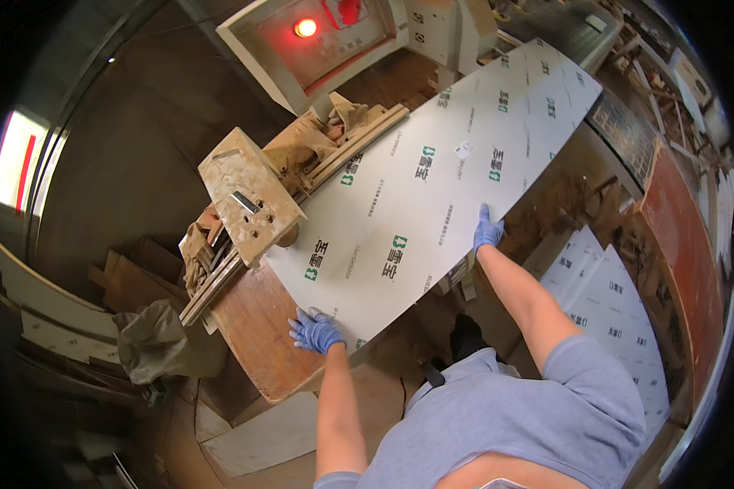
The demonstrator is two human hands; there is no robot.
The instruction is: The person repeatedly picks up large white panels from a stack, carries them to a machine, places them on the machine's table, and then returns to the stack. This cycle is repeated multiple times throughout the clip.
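Note:
A long white panel (pixel 432 204) with printed green and dark marks lies slanted from the near left up to the far right. My left hand (pixel 316 332), in a blue glove, rests at its near end with the fingers spread over the corner. Further along the near edge, my right hand (pixel 488 231), also gloved in blue, grips the panel's side; part of its fingers is hidden. Under the near end is a brown wooden tabletop (pixel 257 326). A dusty machine head (pixel 249 191) with a dark handle stands against the panel's left edge.
Behind the machine head runs a dusty guide rail (pixel 359 143). A control cabinet (pixel 310 61) with a lit red lamp stands at the back. More printed panels (pixel 607 301) lean at the right beside a reddish-brown board (pixel 681 253). A grey sack (pixel 155 342) sits at left.

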